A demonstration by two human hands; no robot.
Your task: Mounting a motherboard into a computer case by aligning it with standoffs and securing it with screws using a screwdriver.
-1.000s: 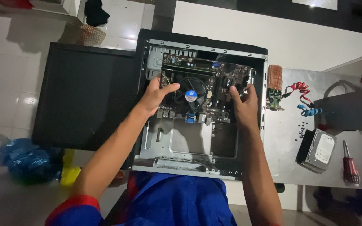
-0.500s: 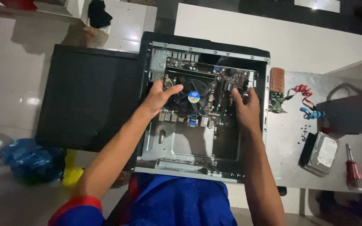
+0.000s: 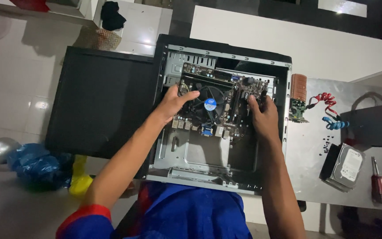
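Head view is looking straight down on a person leaning over an open computer case [image 3: 219, 172], and both bare hands are gripping a motherboard [image 3: 226, 110] inside it. Left hand [image 3: 173, 102] is clasping the board's left edge, fingers curled over toward the round black cooler fan [image 3: 208, 105] and thumb tucked under the edge, so it is closed on the board. Right hand [image 3: 264, 116] is pinching the board's right edge near the far corner, fingers bent down over the components, likewise closed on it. Between the hands the motherboard is sitting in the upper half of the case, slightly skewed against the case walls; I cannot tell whether it is resting on the tray or held just off it. Below it the bare metal tray of the case is showing. To the left, a black side panel [image 3: 100, 102] is lying flat, touching the case. To the right, on the pale tabletop [image 3: 306, 168], a small card with a copper heatsink [image 3: 298, 95] is lying just beside the case, with red and blue cables [image 3: 328, 110] near it, then a hard drive [image 3: 348, 166] and a red-handled screwdriver [image 3: 379, 186] further out. On the floor at the far left, a blue plastic bag [image 3: 32, 161] is lying.
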